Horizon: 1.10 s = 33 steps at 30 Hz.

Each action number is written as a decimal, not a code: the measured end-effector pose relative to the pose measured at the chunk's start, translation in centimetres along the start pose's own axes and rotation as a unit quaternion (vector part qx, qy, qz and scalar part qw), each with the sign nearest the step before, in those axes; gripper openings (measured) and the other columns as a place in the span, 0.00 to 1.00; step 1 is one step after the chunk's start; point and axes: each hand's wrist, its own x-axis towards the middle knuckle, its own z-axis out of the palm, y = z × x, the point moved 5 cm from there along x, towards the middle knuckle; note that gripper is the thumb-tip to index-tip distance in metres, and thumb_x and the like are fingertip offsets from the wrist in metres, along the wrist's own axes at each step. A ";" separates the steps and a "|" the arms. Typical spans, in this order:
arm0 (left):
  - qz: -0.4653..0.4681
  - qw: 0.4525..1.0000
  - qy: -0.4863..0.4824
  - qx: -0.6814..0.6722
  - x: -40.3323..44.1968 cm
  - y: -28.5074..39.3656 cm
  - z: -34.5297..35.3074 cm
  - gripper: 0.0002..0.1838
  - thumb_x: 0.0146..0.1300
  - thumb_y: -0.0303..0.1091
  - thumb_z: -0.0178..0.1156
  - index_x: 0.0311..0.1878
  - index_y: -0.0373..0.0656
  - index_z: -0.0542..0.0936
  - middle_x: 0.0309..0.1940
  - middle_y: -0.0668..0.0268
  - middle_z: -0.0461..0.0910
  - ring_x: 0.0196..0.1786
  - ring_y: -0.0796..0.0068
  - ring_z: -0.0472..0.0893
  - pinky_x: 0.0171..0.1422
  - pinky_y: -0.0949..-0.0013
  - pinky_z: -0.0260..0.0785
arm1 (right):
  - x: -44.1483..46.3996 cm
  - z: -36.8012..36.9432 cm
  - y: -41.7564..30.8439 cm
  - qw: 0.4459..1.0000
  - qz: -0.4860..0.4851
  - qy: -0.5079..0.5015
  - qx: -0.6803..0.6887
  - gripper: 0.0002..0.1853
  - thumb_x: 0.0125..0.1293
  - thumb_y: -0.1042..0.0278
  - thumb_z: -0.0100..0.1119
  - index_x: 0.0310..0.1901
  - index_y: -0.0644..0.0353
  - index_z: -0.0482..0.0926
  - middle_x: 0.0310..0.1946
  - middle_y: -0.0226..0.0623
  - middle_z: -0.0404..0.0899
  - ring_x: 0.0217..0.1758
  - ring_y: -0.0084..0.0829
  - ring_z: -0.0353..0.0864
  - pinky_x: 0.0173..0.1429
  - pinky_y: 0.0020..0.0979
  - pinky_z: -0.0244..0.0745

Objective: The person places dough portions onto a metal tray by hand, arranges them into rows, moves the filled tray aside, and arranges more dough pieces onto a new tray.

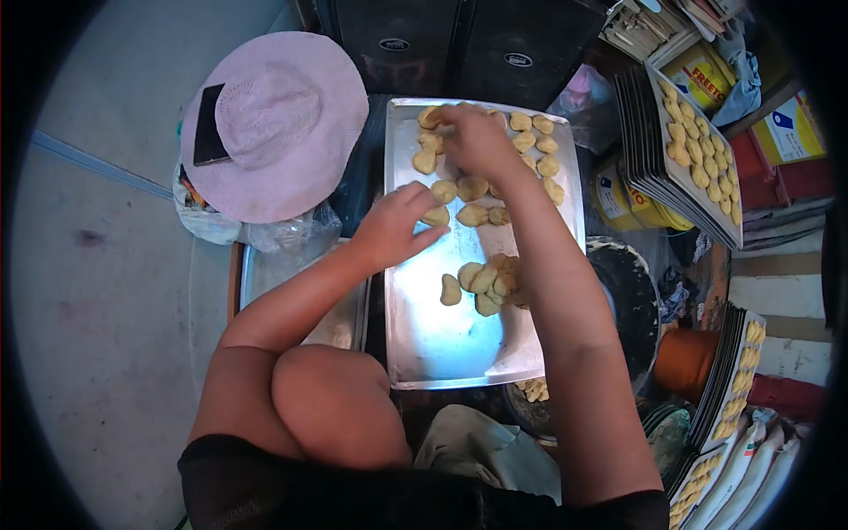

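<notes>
A metal baking tray (pixel 424 344) lies in front of me with rows of pale yellow dough pieces on its far half. My right hand (pixel 477 140) reaches over to the far left corner, its fingers closed on a dough piece (pixel 429 117). Lower on the left side, my left hand (pixel 399 227) has thumb and fingers around another dough piece (pixel 436 215). A heap of dough pieces (pixel 484 281) sits mid-tray, partly hidden by my right forearm. One dough piece (pixel 450 290) lies just left of that heap.
Left of the tray are a pink sun hat (pixel 274 124) with a dark phone (pixel 210 128) and a second metal tray (pixel 340 322). Black speakers (pixel 397 44) stand behind. At right are stacked trays of dough pieces (pixel 698 155), a yellow bucket (pixel 618 196) and a black basin (pixel 649 291).
</notes>
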 end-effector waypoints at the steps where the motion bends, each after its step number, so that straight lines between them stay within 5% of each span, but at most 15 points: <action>1: -0.018 1.000 0.007 -0.013 0.0 -0.2 -0.1 0.16 0.61 0.35 0.65 0.50 0.40 0.77 0.48 0.56 0.75 0.50 0.50 0.77 0.55 0.55 0.71 | 0.7 -0.7 0.0 0.999 0.016 0.024 -0.026 0.21 0.55 0.71 0.64 0.52 0.42 0.85 0.50 0.29 0.82 0.57 0.35 0.75 0.59 0.43 0.60; 4: -0.016 0.986 0.160 0.031 1.7 -2.0 -2.0 0.15 0.61 0.33 0.64 0.50 0.39 0.78 0.49 0.56 0.77 0.52 0.49 0.77 0.57 0.55 0.71 | 2.0 0.0 0.3 0.995 0.010 0.044 -0.092 0.18 0.56 0.72 0.63 0.49 0.43 0.85 0.47 0.26 0.83 0.54 0.33 0.76 0.58 0.42 0.60; 12: -0.041 0.991 0.117 0.048 3.0 -4.0 -1.4 0.12 0.61 0.28 0.64 0.49 0.39 0.82 0.46 0.56 0.83 0.51 0.53 0.80 0.58 0.59 0.72 | 1.1 -0.7 0.6 0.997 0.018 0.053 -0.049 0.14 0.56 0.66 0.67 0.46 0.47 0.86 0.44 0.28 0.85 0.53 0.35 0.78 0.58 0.42 0.62; 15: -0.015 0.993 0.112 0.043 3.3 -4.2 -1.3 0.12 0.61 0.27 0.64 0.49 0.39 0.82 0.46 0.57 0.83 0.51 0.54 0.80 0.57 0.59 0.72 | -2.8 -2.0 -0.7 0.989 0.025 -0.143 -0.010 0.13 0.55 0.67 0.67 0.43 0.50 0.86 0.42 0.30 0.86 0.50 0.38 0.78 0.60 0.41 0.62; 20: 0.013 0.986 0.165 0.005 3.1 -3.5 -1.3 0.11 0.60 0.24 0.62 0.47 0.38 0.81 0.47 0.57 0.82 0.49 0.54 0.80 0.56 0.60 0.72 | -5.8 -1.2 -2.1 0.996 -0.036 -0.065 0.058 0.12 0.53 0.69 0.69 0.42 0.54 0.86 0.38 0.34 0.86 0.47 0.40 0.78 0.62 0.40 0.62; 22: 0.005 0.992 0.122 -0.040 2.0 -2.8 -1.7 0.10 0.60 0.28 0.62 0.46 0.40 0.81 0.44 0.58 0.80 0.49 0.54 0.79 0.56 0.58 0.71 | -6.3 -1.6 -1.8 0.995 -0.027 -0.003 0.096 0.12 0.52 0.69 0.70 0.40 0.55 0.86 0.33 0.34 0.85 0.48 0.40 0.78 0.59 0.42 0.64; 25: 0.064 0.998 0.025 -0.009 0.8 -0.7 -1.5 0.11 0.59 0.31 0.65 0.44 0.40 0.81 0.42 0.58 0.79 0.48 0.55 0.78 0.55 0.58 0.71 | -8.4 -3.8 -1.0 0.991 0.059 -0.062 0.103 0.12 0.53 0.70 0.69 0.41 0.55 0.85 0.34 0.35 0.83 0.48 0.40 0.78 0.57 0.42 0.66; 31: 0.109 0.992 0.004 0.063 0.5 0.3 -0.5 0.13 0.57 0.35 0.69 0.44 0.42 0.82 0.43 0.61 0.80 0.49 0.59 0.78 0.55 0.58 0.70 | -12.1 -3.6 -1.5 0.999 -0.045 -0.002 0.027 0.13 0.53 0.70 0.69 0.42 0.57 0.84 0.40 0.38 0.81 0.47 0.42 0.78 0.53 0.40 0.69; 33: 0.130 0.988 0.022 0.076 0.9 1.5 -0.8 0.12 0.58 0.36 0.68 0.44 0.43 0.82 0.44 0.63 0.80 0.49 0.61 0.78 0.55 0.58 0.69 | -13.4 -5.3 0.5 0.995 0.046 -0.011 0.089 0.13 0.53 0.69 0.69 0.42 0.59 0.84 0.39 0.39 0.82 0.45 0.39 0.80 0.50 0.38 0.73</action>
